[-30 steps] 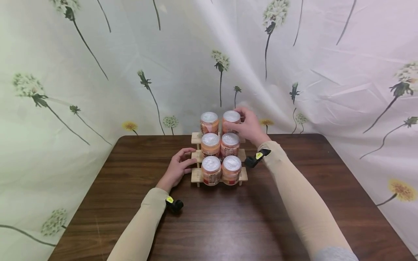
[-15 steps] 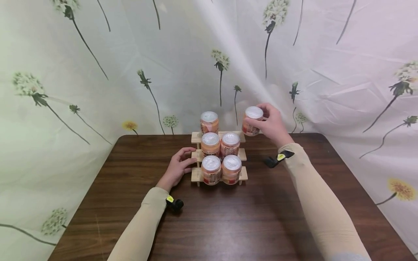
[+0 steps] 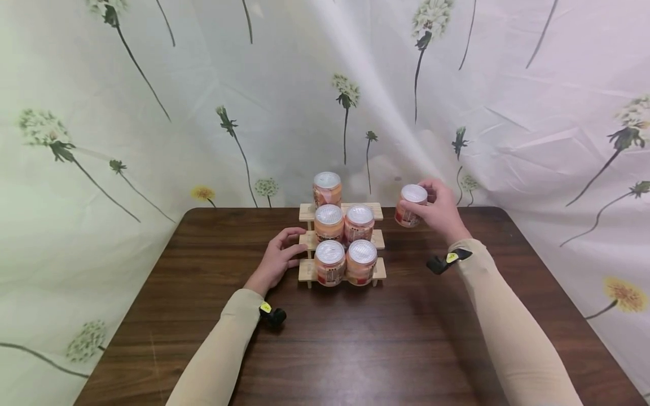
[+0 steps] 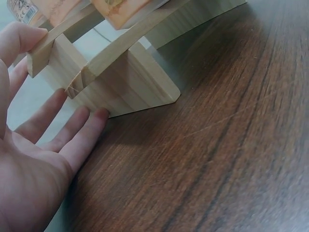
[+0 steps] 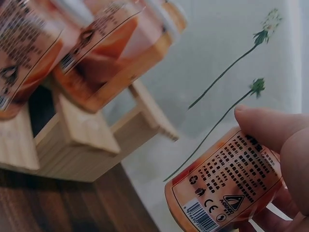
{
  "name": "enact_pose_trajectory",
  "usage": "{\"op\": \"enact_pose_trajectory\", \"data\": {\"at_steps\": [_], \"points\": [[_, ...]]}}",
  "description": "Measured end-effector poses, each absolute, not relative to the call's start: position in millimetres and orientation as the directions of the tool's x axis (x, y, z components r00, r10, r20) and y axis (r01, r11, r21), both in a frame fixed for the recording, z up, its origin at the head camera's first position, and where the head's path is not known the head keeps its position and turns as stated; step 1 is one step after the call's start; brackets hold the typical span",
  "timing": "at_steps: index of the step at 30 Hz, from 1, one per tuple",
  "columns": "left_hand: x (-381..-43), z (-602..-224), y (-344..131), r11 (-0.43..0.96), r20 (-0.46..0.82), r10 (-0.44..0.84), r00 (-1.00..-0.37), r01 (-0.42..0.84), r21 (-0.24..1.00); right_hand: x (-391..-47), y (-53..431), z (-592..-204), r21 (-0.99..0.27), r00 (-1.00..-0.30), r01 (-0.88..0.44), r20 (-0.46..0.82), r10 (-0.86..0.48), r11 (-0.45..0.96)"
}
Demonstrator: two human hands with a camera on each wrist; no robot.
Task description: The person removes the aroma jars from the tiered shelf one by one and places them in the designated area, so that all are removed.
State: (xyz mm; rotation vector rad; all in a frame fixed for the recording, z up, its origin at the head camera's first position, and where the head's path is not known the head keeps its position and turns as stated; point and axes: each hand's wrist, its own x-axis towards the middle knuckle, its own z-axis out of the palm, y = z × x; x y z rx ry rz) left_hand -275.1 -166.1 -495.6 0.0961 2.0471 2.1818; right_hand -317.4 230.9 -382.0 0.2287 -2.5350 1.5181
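Observation:
A stepped wooden rack (image 3: 307,270) stands on the table, holding several orange-labelled jars (image 3: 328,225) with clear ridged lids. Two stand on the bottom step, two on the middle, and one at the left of the top step. At the rack's left end is my left hand (image 3: 276,259); its thumb and index finger pinch the end of a step, while other fingertips touch the side in the left wrist view. My right hand (image 3: 440,210) grips a matching jar (image 3: 410,208), raised right of the rack. The right wrist view shows its barcode label (image 5: 224,181); some fingers are hidden behind it.
The dark wood table (image 3: 325,349) has rounded back corners. Close behind it hangs a pale flower-printed cloth (image 3: 284,113), which also lines both sides.
My right hand has lifted the jar off the top step's right side and carried it rightward, then slightly lower. The left hand stays at the rack.

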Motion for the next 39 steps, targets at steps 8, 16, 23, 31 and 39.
{"op": "enact_pose_trajectory", "data": {"at_steps": [8, 16, 23, 31, 39], "points": [[-276, -498, -167, -0.066, -0.040, 0.155, -0.987, -0.051, 0.997, -321, 234, -413, -0.834, -0.980, -0.199, 0.181, -0.086, 0.515], [-276, -499, -166, -0.084, -0.033, 0.152, -0.988, -0.046, 0.995, -319, 231, -435, -0.857, -0.988, -0.150, 0.112, -0.107, 0.494], [-276, -499, -167, -0.072, -0.041, 0.150, -0.988, -0.052, 0.996, -317, 227, -447, -0.840, -0.988, -0.151, 0.107, -0.114, 0.521], [-277, -498, -166, -0.074, -0.034, 0.144, -0.989, -0.045, 0.996, -317, 227, -452, -0.852, -0.990, -0.132, 0.090, -0.107, 0.506], [-276, -500, -166, -0.071, -0.039, 0.148, -0.988, -0.050, 0.996, -316, 228, -457, -0.856, -0.989, -0.141, 0.101, -0.108, 0.497]]}}
